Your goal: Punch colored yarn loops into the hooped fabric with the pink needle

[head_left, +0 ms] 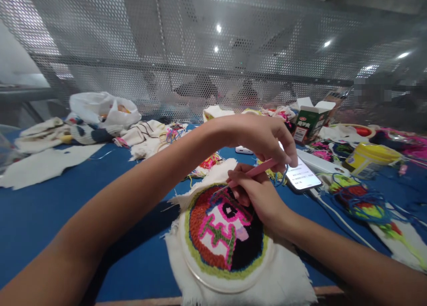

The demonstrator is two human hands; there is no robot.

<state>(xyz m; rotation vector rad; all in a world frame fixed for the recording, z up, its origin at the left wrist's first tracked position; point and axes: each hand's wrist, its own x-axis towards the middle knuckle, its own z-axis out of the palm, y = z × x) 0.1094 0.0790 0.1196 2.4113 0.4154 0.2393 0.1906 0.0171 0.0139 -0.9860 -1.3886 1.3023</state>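
An embroidery hoop holds white cloth worked in red, black, pink, white and green yarn. My right hand grips a pink punch needle, its metal tip slanting down to the upper part of the design. From the left my other arm reaches over the hoop. My left hand is bent down with its fingertips pinched at the back end of the punch needle, where a strand of blue yarn hangs. Its exact grip is partly hidden by the fingers.
Right of the hands lie a lit phone with a white cable, tangled blue yarn and a yellow tub. Behind stand a green box, a white plastic bag and a perforated metal screen. Cloth pieces lie left.
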